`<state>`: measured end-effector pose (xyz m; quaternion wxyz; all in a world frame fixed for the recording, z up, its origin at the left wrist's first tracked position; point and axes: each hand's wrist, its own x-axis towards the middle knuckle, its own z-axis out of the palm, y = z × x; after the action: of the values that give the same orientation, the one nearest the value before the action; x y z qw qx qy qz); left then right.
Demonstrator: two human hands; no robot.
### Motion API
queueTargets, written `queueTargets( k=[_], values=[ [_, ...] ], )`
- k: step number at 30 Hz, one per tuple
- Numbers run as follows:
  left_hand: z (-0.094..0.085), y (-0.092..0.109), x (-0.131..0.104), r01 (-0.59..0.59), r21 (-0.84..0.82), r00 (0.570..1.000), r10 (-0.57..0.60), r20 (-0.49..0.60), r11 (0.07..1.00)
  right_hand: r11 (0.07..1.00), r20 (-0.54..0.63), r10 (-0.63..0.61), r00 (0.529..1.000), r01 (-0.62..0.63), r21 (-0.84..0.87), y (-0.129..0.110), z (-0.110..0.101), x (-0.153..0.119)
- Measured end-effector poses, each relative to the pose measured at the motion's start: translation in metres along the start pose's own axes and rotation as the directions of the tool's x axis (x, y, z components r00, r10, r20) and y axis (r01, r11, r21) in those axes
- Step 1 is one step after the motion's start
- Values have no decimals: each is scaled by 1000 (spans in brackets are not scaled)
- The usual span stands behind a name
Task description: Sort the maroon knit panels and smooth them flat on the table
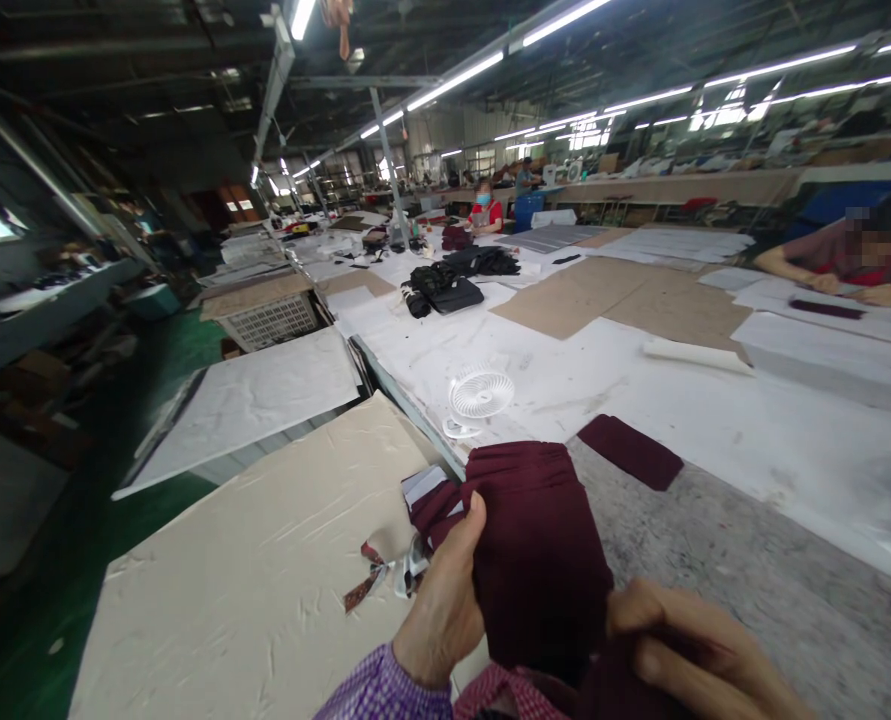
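A thick stack of dark maroon fabric pieces (539, 540) is in front of me, its far end showing several layered folds. My left hand (445, 580) grips the stack's left side, thumb on top and the other fingers hidden beneath. At the lower right, my right hand (685, 640) pinches maroon cloth near the stack's near corner; that hand is slightly blurred. Just left of the stack lie smaller maroon and grey-white pieces (430, 500). One flat maroon piece (631, 451) rests apart on the table to the right.
A small white fan (481, 392) stands beyond the stack. Dark folded garments (445, 285) and brown paper sheets (625, 295) lie farther along the table. Cloth scraps (385, 570) sit on the cream-covered surface (265, 560). A person (857, 260) works at the right edge.
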<state>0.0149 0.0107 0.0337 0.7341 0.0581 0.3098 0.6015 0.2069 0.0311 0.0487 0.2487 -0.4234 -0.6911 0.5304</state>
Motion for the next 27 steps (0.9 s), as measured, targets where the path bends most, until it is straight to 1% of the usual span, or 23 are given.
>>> queueTargets(
  k=[1, 3, 5, 7, 9, 12, 15, 19, 21, 24, 27],
  values=[
    [1, 0, -1, 12, 1, 1000, -12, -3, 1000, 1000, 28, 23, 999, -24, 3, 1, 1, 6],
    [3, 0, -4, 45, -3, 999, -45, 10, 999, 997, -48, 74, 996, -74, 5, 3, 5, 17],
    [4, 1, -6, 78, -7, 995, -77, 66, 997, 994, -126, 109, 986, -107, 23, 6, 9, 23],
    [5, 2, -6, 98, -19, 986, -94, 137, 995, 992, -165, 123, 979, -123, 11, 8, 11, 24],
    [5, 2, -5, 95, -45, 978, -85, 190, 994, 991, -170, 128, 977, -131, -9, 9, 12, 23],
    [1, -1, -4, 55, -89, 972, -32, 235, 994, 989, -178, 142, 974, -148, -25, 8, 13, 22],
    [-6, -5, -3, -14, -70, 974, 30, 224, 997, 987, -187, 154, 970, -159, -12, 10, 14, 22],
    [-12, -8, -5, -123, 56, 977, 111, 181, 991, 986, -157, 164, 974, -158, 48, 13, 16, 24],
    [-11, -9, -6, -126, 111, 978, 105, 180, 986, 987, -147, 161, 976, -154, 54, 13, 17, 24],
    [-8, -8, -4, -123, 151, 980, 96, 175, 981, 989, -156, 150, 976, -146, 38, 11, 17, 24],
    [-5, -8, -2, -120, 159, 987, 101, 124, 980, 991, -164, 133, 977, -129, 35, 11, 18, 23]
  ],
)
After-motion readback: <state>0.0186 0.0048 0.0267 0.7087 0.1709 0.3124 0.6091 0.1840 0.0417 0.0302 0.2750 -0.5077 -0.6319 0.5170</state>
